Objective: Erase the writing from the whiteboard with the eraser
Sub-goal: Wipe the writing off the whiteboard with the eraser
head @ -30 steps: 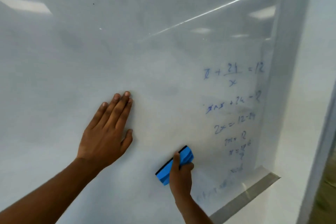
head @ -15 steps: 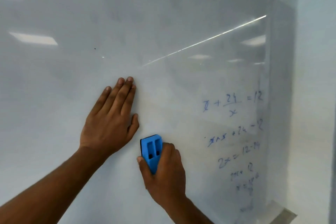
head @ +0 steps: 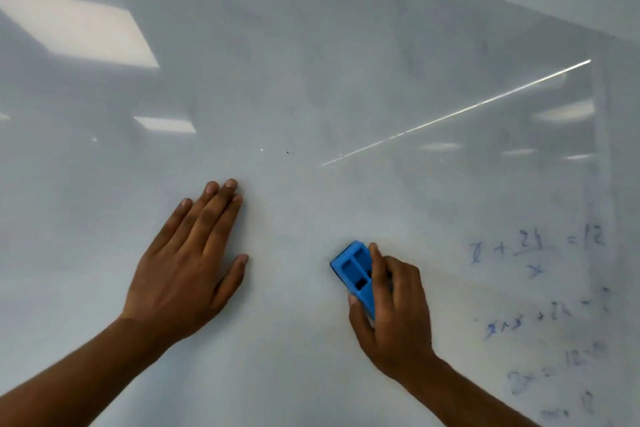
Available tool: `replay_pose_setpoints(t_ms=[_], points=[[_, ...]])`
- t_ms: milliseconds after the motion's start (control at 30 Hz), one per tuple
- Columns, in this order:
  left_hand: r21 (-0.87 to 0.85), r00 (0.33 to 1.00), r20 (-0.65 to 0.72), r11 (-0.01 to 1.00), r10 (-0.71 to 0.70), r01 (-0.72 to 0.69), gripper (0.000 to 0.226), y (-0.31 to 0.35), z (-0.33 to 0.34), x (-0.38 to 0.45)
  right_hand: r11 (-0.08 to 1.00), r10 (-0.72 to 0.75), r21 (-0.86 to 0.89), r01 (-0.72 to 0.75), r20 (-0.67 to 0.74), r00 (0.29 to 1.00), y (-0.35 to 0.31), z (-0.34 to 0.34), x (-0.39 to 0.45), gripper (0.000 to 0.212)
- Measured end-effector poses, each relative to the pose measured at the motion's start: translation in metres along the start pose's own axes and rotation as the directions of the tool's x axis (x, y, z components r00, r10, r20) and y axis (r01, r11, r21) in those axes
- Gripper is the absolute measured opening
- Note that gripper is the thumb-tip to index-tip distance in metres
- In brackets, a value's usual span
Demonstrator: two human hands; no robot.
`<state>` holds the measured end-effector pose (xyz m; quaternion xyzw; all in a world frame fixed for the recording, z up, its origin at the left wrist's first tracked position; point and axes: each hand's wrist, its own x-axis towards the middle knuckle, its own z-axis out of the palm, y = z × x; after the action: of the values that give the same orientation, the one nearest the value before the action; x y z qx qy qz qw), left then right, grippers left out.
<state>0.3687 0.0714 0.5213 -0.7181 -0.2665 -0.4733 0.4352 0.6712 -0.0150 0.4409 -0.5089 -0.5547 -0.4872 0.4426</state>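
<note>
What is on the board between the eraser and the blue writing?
Only the right hand gripping the eraser, then bare whiteboard until the writing, in the head view.

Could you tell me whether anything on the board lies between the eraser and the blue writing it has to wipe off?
Nothing visible does. The right hand grips the blue eraser against the whiteboard, and only bare board separates it from the writing to its right. The left hand rests flat on the opposite side.

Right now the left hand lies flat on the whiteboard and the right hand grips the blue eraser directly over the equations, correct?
Not quite. In the head view the right hand grips the blue eraser left of the equations, not over them. The left hand does lie flat on the whiteboard.
</note>
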Motion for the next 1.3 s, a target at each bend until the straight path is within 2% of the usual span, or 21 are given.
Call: replay_pose_setpoints(t_ms=[67, 133, 233, 333, 400, 467, 533, 567, 600, 667, 733, 800, 833, 900, 967, 1033, 1067, 1100, 1167, 1233, 1300], points=[[0.039, 1.000, 0.001, 0.999, 0.006, -0.006, 0.078, -0.017, -0.003, -0.005, 0.999, -0.037, 0.006, 0.037, -0.005, 0.999, 0.011, -0.002, 0.015, 0.078], [0.050, 1.000, -0.019, 0.999, 0.009, -0.008, 0.078, -0.019, -0.002, -0.006, 0.991, 0.131, 0.025, -0.129, -0.118, 0.984, 0.008, -0.001, 0.056, 0.076], [0.048, 0.998, -0.055, 0.999, 0.004, -0.001, 0.077, -0.018, 0.002, -0.005, 0.918, 0.396, 0.083, -0.388, -0.257, 0.882, -0.011, -0.004, 0.139, 0.073], [0.050, 0.998, -0.059, 0.999, 0.011, -0.008, 0.078, -0.020, 0.002, -0.004, 0.896, 0.431, 0.026, -0.443, -0.283, 0.857, -0.042, -0.001, 0.199, 0.073], [0.061, 0.999, -0.047, 0.998, 0.007, -0.004, 0.078, -0.021, 0.002, -0.004, 0.957, 0.274, -0.014, -0.289, -0.282, 0.919, -0.076, 0.006, 0.209, 0.075], [0.067, 0.999, -0.033, 0.998, 0.004, -0.002, 0.079, -0.020, 0.001, -0.004, 0.999, 0.022, -0.034, -0.030, -0.229, 0.973, -0.104, 0.013, 0.190, 0.072], [0.075, 1.000, -0.024, 0.997, -0.001, 0.003, 0.080, -0.020, -0.001, -0.004, 0.976, -0.219, -0.053, 0.213, -0.141, 0.966, -0.105, 0.015, 0.164, 0.070], [0.077, 1.000, -0.020, 0.997, -0.003, 0.004, 0.080, -0.020, -0.001, -0.004, 0.958, -0.285, -0.065, 0.279, -0.117, 0.951, -0.091, 0.010, 0.161, 0.069], [0.078, 1.000, -0.016, 0.997, -0.002, 0.003, 0.079, -0.020, -0.001, -0.005, 0.960, -0.276, -0.084, 0.267, -0.122, 0.953, -0.073, 0.005, 0.163, 0.069], [0.077, 1.000, -0.022, 0.997, -0.004, 0.006, 0.079, -0.019, 0.001, -0.005, 0.996, -0.042, -0.088, 0.028, -0.159, 0.986, -0.036, -0.009, 0.185, 0.070], [0.078, 1.000, -0.026, 0.997, -0.004, 0.006, 0.078, -0.019, 0.001, -0.005, 0.964, 0.260, -0.003, -0.265, -0.194, 0.946, -0.012, -0.019, 0.219, 0.071], [0.074, 1.000, -0.027, 0.997, -0.008, 0.010, 0.078, -0.020, 0.000, -0.005, 0.940, 0.335, 0.014, -0.341, -0.227, 0.914, -0.028, -0.016, 0.234, 0.072], [0.072, 1.000, -0.026, 0.997, -0.008, 0.010, 0.078, -0.021, 0.000, -0.006, 0.960, 0.272, -0.003, -0.280, -0.236, 0.933, -0.047, -0.009, 0.228, 0.073], [0.063, 0.999, -0.033, 0.998, -0.011, 0.013, 0.079, -0.022, 0.001, -0.007, 1.000, -0.009, -0.023, 0.005, -0.201, 0.979, -0.086, 0.008, 0.191, 0.075], [0.051, 0.999, -0.049, 0.999, -0.013, 0.016, 0.079, -0.022, 0.001, -0.005, 0.961, -0.277, -0.018, 0.276, -0.114, 0.954, -0.099, 0.017, 0.139, 0.073], [0.044, 0.999, -0.048, 0.999, -0.012, 0.014, 0.078, -0.022, 0.000, -0.003, 0.917, -0.398, 0.006, 0.399, -0.061, 0.915, -0.072, 0.013, 0.104, 0.071], [0.047, 0.999, -0.041, 0.999, -0.012, 0.014, 0.078, -0.023, 0.000, -0.001, 0.917, -0.399, 0.006, 0.400, -0.049, 0.916, -0.051, 0.008, 0.095, 0.070], [0.050, 0.999, -0.024, 0.999, -0.021, 0.022, 0.077, -0.021, -0.002, -0.003, 0.941, -0.339, -0.005, 0.339, -0.049, 0.940, -0.027, 0.001, 0.088, 0.070], [0.054, 0.999, 0.000, 0.998, -0.039, 0.039, 0.077, -0.019, -0.002, -0.005, 0.999, -0.048, -0.022, 0.045, -0.120, 0.992, 0.018, -0.012, 0.094, 0.071], [0.046, 0.997, 0.011, 0.996, -0.080, 0.079, 0.077, -0.012, -0.004, -0.007, 0.956, 0.293, 0.042, -0.290, -0.190, 0.937, 0.052, -0.021, 0.119, 0.074], [0.003, 0.986, 0.006, 0.986, -0.166, 0.166, 0.077, 0.003, -0.004, -0.007, 0.877, 0.478, 0.068, -0.476, -0.216, 0.851, 0.060, -0.021, 0.136, 0.075]])
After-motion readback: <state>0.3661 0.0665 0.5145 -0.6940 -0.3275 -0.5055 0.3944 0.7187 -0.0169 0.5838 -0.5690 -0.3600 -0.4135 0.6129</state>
